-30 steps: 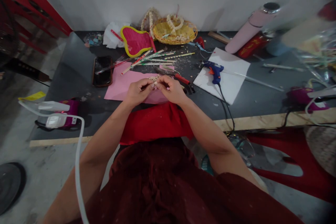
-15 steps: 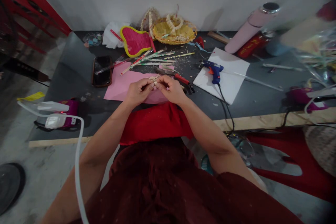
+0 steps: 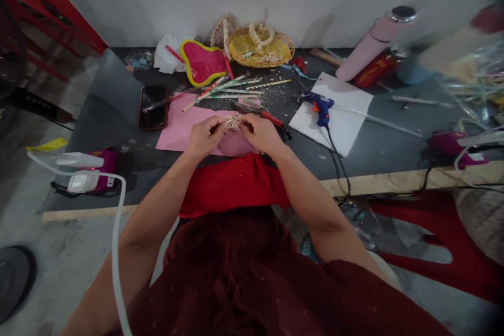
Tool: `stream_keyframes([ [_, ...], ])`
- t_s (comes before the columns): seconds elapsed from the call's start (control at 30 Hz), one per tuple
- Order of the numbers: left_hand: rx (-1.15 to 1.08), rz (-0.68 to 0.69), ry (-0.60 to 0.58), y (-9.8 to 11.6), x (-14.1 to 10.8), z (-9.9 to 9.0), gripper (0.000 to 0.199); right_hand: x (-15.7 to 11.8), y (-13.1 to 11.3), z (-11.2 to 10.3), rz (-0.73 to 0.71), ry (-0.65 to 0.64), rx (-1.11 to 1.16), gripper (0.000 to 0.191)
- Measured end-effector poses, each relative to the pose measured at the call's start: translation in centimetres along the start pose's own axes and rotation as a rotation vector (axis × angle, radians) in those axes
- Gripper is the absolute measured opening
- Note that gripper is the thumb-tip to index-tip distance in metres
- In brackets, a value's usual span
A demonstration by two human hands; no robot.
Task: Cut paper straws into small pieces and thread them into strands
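Note:
Between my two hands, over a pink sheet of paper (image 3: 177,128), is a small cluster of cream-coloured bits (image 3: 232,121). My left hand (image 3: 205,137) pinches its left edge with thumb and forefinger. At the opposite edge, the fingers of my right hand (image 3: 260,132) are closed on the same cluster. What the bits are made of is too small to make out. Just beyond lie pliers with red handles (image 3: 272,117) and a bundle of patterned paper sticks (image 3: 232,86).
A blue glue gun (image 3: 323,107) rests on a white board (image 3: 350,94) at right, its cord hanging over the table edge. Behind stand a yellow wicker basket (image 3: 242,44) and a pink flask (image 3: 376,44). A phone (image 3: 153,107) and a purple power block (image 3: 106,168) are at left.
My hands have moved slightly apart, so more of the cream cluster shows between them. The things on the table have stayed where they were.

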State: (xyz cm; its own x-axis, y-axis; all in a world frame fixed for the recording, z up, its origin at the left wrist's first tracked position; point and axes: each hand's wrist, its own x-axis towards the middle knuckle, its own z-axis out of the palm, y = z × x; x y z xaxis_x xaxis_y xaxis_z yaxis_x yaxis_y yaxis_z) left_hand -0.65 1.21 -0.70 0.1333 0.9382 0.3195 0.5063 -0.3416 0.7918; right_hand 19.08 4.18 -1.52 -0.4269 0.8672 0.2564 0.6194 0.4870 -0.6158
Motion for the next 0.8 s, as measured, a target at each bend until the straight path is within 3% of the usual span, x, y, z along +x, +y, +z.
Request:
stream_keyframes([
  [0.13, -0.02, -0.018, 0.005, -0.1, 0.1, 0.1, 0.017, 0.0, 0.1, 0.1, 0.007, -0.014, -0.022, 0.018],
  [0.3, -0.1, -0.045, 0.052, -0.2, 0.2, -0.2, 0.02, 0.2, 0.4, -0.7, 0.006, 0.081, -0.004, 0.022],
  [0.4, -0.212, -0.092, 0.154, -0.6, 0.5, -0.6, 0.023, 0.2, 1.2, -1.6, 0.053, 0.153, -0.113, 0.021],
  [0.5, -0.331, -0.158, 0.281, -1.2, 0.8, -0.9, 0.021, -0.1, 2.2, -2.3, 0.201, 0.184, -0.284, 0.016],
  [0.63, -0.435, -0.204, 0.357, -1.9, 1.2, -1.0, 0.02, -0.6, 3.0, -2.6, 0.255, 0.163, -0.384, 0.026],
  [0.8, -0.412, -0.192, 0.325, -2.0, 1.2, -0.8, 0.024, -0.7, 3.3, -2.6, 0.214, 0.063, -0.411, 0.037],
])
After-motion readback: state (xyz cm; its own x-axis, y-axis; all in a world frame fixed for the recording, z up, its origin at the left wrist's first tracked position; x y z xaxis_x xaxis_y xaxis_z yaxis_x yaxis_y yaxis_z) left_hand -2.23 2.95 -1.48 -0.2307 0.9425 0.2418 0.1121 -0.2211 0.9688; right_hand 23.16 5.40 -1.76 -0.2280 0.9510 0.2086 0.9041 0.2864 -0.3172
